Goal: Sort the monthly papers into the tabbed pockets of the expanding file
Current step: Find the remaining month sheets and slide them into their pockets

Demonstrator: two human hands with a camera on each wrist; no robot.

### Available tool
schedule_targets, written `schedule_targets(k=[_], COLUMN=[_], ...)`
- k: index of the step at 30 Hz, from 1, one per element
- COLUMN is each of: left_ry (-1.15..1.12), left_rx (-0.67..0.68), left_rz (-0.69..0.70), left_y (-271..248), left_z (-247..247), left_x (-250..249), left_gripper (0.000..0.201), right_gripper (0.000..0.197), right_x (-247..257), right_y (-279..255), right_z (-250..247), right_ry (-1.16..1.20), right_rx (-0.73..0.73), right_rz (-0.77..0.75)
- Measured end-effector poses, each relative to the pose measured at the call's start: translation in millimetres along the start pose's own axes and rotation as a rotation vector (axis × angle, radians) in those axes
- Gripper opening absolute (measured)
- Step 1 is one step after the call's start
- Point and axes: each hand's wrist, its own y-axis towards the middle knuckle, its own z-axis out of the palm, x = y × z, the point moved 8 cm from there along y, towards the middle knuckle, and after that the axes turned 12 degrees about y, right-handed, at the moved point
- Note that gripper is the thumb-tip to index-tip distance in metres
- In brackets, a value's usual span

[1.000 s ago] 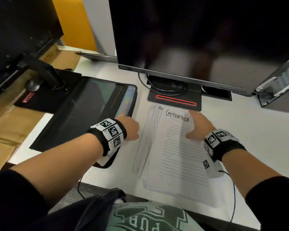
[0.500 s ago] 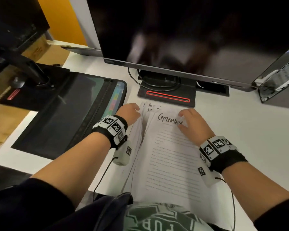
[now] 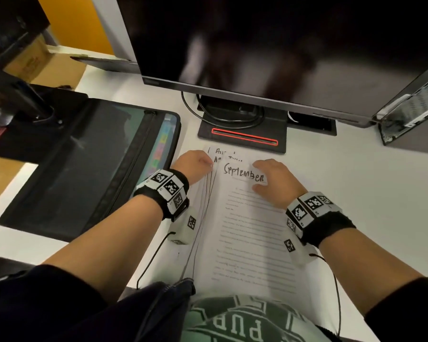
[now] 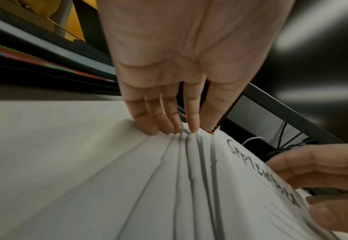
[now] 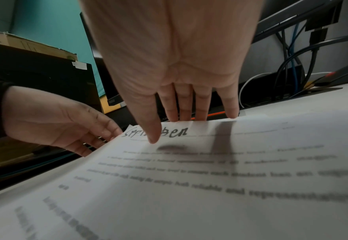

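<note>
A stack of printed papers [image 3: 245,230] lies on the white desk in front of me, its top sheet [image 5: 189,178] headed "September" by hand. The sheets are fanned at the left, and other month headings peek out at the far edge. My left hand [image 3: 195,166] rests at the stack's far left corner, straight fingertips [image 4: 152,129] pressing on the fanned edges [image 4: 189,162]. My right hand [image 3: 272,178] sits at the top sheet's far right; its fingers [image 5: 184,113] reach the far edge and the thumb points at the heading. The black expanding file [image 3: 84,169] lies to the left, showing coloured tabs [image 3: 162,144].
A large monitor [image 3: 257,45] stands just behind the papers, its base [image 3: 242,129] and cables close to the stack's far edge. A second monitor stand [image 3: 22,114] and a cardboard box [image 3: 35,62] are at the left. A dark device [image 3: 410,114] leans at the right.
My left hand moved right, from beside the file onto the stack's far left corner. My right hand shifted up to the top sheet's far edge. The sheets now look more fanned.
</note>
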Motion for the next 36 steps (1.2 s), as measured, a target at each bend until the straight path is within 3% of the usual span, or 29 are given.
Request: schedule_targets(k=[4, 7, 11, 16, 20, 23, 28, 33, 36], left_ry=[0.028, 0.047, 0.022, -0.021, -0.051, -0.068, -0.108, -0.246, -0.361], left_rx=[0.007, 0.044, 0.027, -0.055, -0.072, -0.082, -0.125, -0.111, -0.042], left_rz=[-0.017, -0.026, -0.014, -0.003, 0.011, -0.001, -0.062, -0.113, -0.065], left_y=[0, 2, 1, 3, 3, 3, 4, 2, -1], left_z=[1, 5, 6, 1, 1, 2, -1, -1, 2], left_x=[4, 5, 1, 4, 5, 7, 13, 16, 10], left_gripper=[0.025, 0.039, 0.038, 0.009, 0.025, 0.027, 0.026, 0.013, 0.037], right_gripper=[0.023, 0.009, 0.018, 0.014, 0.016, 0.021, 0.049, 0.015, 0.013], right_x=[13, 16, 11, 14, 12, 14, 12, 12, 12], right_y=[-6, -11, -11, -6, -7, -8, -12, -11, -9], right_z=[-9, -5, 3, 5, 9, 2, -3, 0, 0], right_ry=[0.048, 0.040, 0.039, 0.003, 0.008, 0.055, 0.180, 0.106, 0.085], right_rx=[-0.095, -0.040, 0.017, 0.058, 0.123, 0.076, 0.053, 0.057, 0.044], right_rz=[-0.128, -0.162, -0.150, -0.161, -0.151, -0.153, -0.085, -0.198, -0.208])
